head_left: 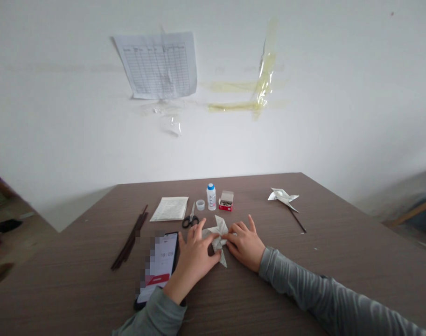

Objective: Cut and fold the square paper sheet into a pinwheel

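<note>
A folded printed-paper pinwheel lies on the brown table between my two hands, its pointed blades sticking out at the top, left and bottom. My left hand grips its left side with thumb and fingers, partly covering it. From the right, my right hand pinches the paper near the centre, with one finger raised. A finished-looking pinwheel on a dark stick lies at the right. Just beyond my left hand are black-handled scissors.
On the table are a phone, dark sticks, stacked paper sheets, a small clear cup, a blue-capped white bottle and an open red box. Behind stands a wall with a taped sheet.
</note>
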`<state>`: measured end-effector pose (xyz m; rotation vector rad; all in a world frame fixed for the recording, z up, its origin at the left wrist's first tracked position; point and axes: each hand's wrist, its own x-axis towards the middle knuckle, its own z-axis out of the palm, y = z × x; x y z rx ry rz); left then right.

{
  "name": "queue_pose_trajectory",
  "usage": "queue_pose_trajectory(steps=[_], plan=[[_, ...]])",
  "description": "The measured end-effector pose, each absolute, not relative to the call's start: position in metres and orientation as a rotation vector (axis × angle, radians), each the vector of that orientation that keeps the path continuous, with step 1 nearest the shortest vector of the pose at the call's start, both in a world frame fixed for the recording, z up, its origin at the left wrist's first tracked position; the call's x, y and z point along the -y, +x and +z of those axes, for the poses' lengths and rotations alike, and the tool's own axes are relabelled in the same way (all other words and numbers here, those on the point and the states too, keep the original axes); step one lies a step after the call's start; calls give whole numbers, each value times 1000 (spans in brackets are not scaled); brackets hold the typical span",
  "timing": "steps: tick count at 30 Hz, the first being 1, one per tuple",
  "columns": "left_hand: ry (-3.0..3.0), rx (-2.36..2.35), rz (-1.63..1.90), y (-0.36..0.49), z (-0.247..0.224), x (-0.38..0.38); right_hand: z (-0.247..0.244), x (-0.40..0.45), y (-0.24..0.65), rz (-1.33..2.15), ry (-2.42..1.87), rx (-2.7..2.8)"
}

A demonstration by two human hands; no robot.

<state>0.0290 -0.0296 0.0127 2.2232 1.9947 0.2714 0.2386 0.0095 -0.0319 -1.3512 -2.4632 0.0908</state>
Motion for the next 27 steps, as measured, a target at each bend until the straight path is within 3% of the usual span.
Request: queue_pose_trajectory(steps=[27], plan=[[2248, -1948, 311, 27, 14, 34, -38, -12, 241, 117, -1333, 2439]])
